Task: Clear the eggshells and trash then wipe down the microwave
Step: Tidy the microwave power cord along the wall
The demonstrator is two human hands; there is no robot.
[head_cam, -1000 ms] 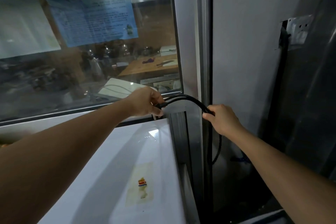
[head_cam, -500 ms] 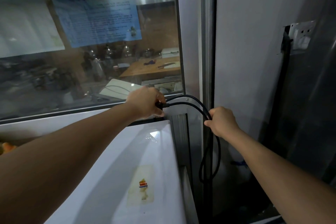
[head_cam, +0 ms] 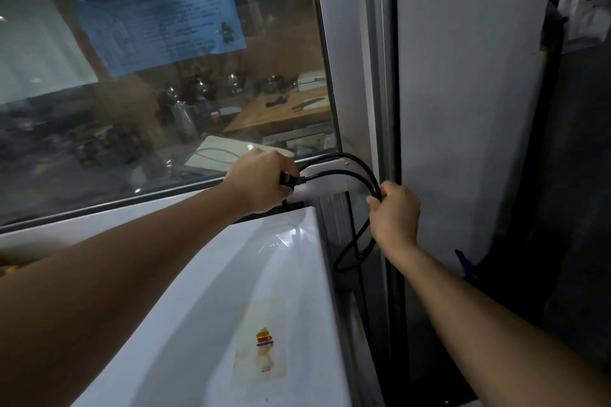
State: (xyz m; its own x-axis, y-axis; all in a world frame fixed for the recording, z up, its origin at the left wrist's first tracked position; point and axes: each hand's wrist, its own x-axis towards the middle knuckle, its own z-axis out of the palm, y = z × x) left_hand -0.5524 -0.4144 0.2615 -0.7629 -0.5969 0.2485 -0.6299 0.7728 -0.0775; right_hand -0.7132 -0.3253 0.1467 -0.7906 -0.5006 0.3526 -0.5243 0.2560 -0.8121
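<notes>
The left hand (head_cam: 256,180) has its fingers curled tight round the black plug end of a cord (head_cam: 355,164), just above the far right corner of the microwave (head_cam: 211,317). The right hand (head_cam: 393,213) is clamped on the same cord a little to the right, thumb and fingers closed over two strands where they bend downward. Between the two hands the strands arch side by side in front of the window frame (head_cam: 334,187). Below the right hand the cord hangs in a loop in the gap between the microwave's right side and the wall (head_cam: 463,109).

The microwave is the white box under both forearms; only its top shows, reaching from the lower left up to the sill. A worn sticker (head_cam: 263,345) with a small red, yellow and blue mark lies on the top near its right edge.

Behind the left hand is a window (head_cam: 158,102) with a blue notice (head_cam: 158,13) stuck to the glass; a blurred kitchen with a wooden board shows through it. At the top right, a socket (head_cam: 585,15) sits on the wall beside a dark panel.
</notes>
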